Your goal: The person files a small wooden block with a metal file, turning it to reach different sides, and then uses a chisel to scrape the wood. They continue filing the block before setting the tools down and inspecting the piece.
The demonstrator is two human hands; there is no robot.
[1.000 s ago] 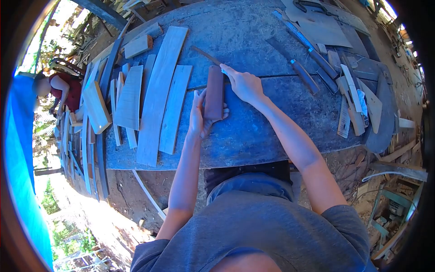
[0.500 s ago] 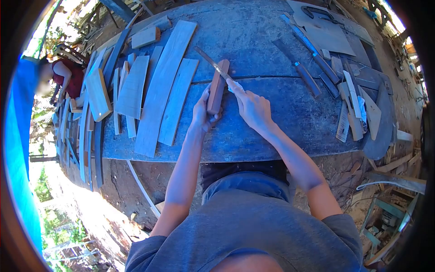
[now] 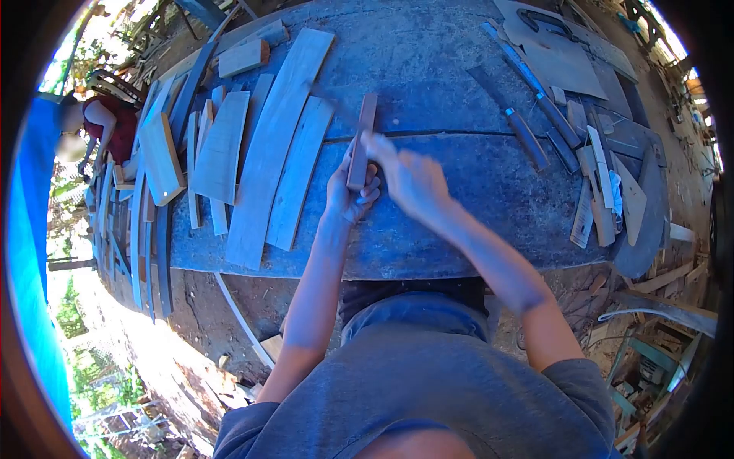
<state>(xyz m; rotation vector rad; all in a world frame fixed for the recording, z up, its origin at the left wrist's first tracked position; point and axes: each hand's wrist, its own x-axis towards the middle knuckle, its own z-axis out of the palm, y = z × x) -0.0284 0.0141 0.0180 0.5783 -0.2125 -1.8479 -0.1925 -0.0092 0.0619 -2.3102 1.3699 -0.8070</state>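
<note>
My left hand is closed around the lower part of a reddish-brown wood block, its fingers curled under and round the sides. The block is long and narrow and points away from me over the table. My right hand, smeared by motion, is closed on the handle of a long, thin file. The blade shows only as a faint streak to the upper left of the block, and the handle is mostly hidden in the fist. The right fingertips overlap the block's right edge in this view.
Flat boards and offcuts lie on the blue-grey worktable at left. Two wooden-handled blades, a clamp and wood scraps lie at right. A person in red bends down at the far left.
My right hand has moved slightly left and down with the file, whose blade is now blurred. The block has turned a little more upright in view, still in my left hand.
</note>
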